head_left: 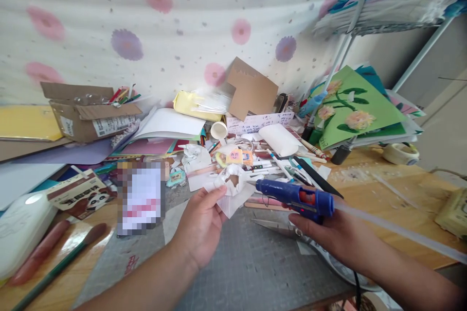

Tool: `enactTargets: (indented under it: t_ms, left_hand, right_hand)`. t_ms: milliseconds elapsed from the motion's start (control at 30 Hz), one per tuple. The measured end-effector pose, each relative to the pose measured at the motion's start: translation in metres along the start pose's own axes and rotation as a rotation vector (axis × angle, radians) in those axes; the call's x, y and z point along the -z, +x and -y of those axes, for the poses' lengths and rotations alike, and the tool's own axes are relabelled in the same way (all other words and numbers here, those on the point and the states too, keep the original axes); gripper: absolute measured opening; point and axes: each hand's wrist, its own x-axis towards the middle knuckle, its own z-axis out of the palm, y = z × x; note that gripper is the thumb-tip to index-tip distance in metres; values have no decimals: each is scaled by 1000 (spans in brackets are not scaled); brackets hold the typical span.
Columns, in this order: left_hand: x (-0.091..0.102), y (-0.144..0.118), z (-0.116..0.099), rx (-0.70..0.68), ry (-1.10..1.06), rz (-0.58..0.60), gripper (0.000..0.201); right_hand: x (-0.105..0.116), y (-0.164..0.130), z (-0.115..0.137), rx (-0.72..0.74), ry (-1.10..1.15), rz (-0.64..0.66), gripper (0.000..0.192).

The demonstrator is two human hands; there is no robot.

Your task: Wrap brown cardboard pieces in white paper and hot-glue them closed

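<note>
My left hand pinches a white paper piece between thumb and fingers; its crumpled upper part forms a ring around a brownish middle. Wrapped round the handle of a blue hot glue gun is my right hand. The gun's nozzle points left and lies close to the paper's right side; whether it touches I cannot tell. From the gun's back end a long translucent glue stick runs out to the right. Below the gun, scissors lie on the grey cutting mat.
Pens, erasers and paper scraps crowd the mat's far side. On the left are a blurred-out phone, a paintbrush and a cardboard box. Green painted sheets lean at the right, near a tape roll.
</note>
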Motion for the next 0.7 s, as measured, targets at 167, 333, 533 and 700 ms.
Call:
enactTargets:
  t_ms: [167, 333, 533, 700]
  left_hand:
    - [3, -3, 1, -18, -10, 12, 35]
    - [2, -4, 1, -7, -3, 10, 36]
    - [2, -3, 2, -3, -6, 11, 36]
    - [3, -3, 2, 27, -4, -5, 34]
  right_hand:
    - [2, -1, 4, 112, -220, 62, 10]
    - [5, -1, 13, 100, -220, 112, 6]
    - [4, -3, 10, 144, -252, 65, 3]
    - [1, -4, 4, 240, -287, 15, 7]
